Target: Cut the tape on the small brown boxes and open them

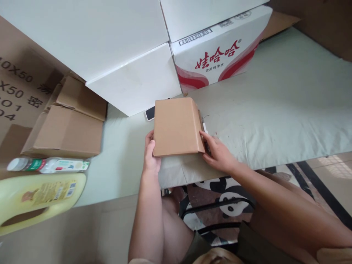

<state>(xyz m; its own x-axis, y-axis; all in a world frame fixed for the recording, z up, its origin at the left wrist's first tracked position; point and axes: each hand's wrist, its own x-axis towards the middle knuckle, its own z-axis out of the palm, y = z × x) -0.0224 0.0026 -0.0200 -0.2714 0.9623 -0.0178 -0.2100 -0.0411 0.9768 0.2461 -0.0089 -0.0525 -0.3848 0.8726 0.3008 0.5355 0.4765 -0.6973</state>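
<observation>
A small brown cardboard box point(176, 126) is between my two hands over the pale green cloth point(286, 102). My left hand point(152, 154) grips its near left corner, thumb on the side and fingers curled behind. At the right side, my right hand point(217, 151) has its fingertips against the box's edge by a flap. Partly hidden behind the box's upper left lies a dark-faced flat device with a white rim point(150, 113). A small white object point(205, 128) shows just past the right edge; its kind is unclear.
White cartons stand along the back, one a red-printed water carton point(217, 55). At left are stacked brown boxes point(67, 128), a clear plastic bottle point(52, 165) lying down, and a yellow jug point(46, 198). The cloth's front edge runs just before me.
</observation>
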